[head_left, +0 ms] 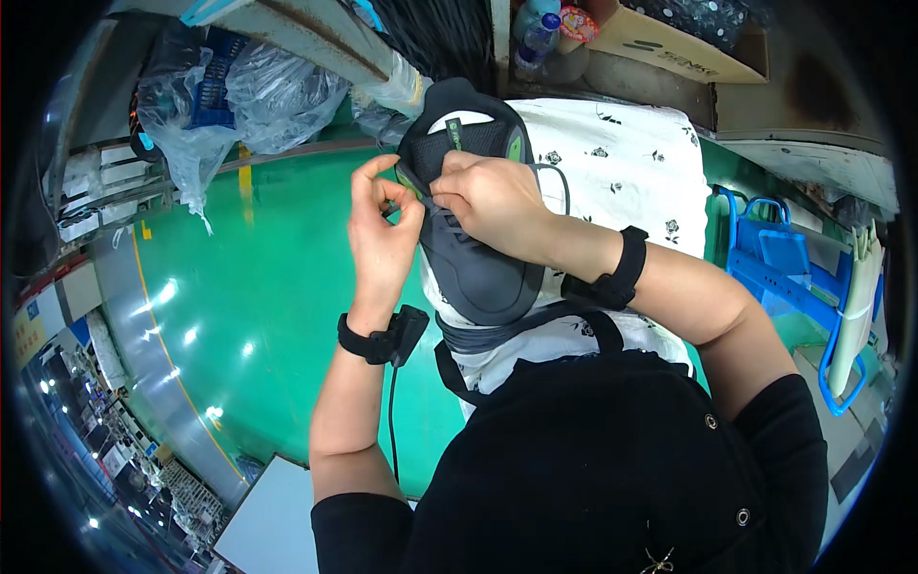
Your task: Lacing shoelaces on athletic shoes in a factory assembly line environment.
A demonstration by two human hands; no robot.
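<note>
A dark grey and black shoe (483, 273) with green accents lies on my lap, its toe toward me and its collar away. At the left edge of its opening, my left hand (381, 225) pinches with thumb and forefinger. What sits between those fingertips is too small to make out. My right hand (492, 203) is closed over the shoe's tongue and lacing area, its fingertips close to the left ones. A thin grey shoelace (567, 187) loops out from beside my right hand, and its fingers appear closed on it; the rest of the lace is hidden.
White cloth with black flowers (622, 163) covers my lap. Beyond the shoe stands a metal post (316, 43), with plastic bags (282, 100) left of it. A bottle (540, 40) and a cardboard box (679, 48) stand on the far shelf. A blue metal frame (779, 253) is at right.
</note>
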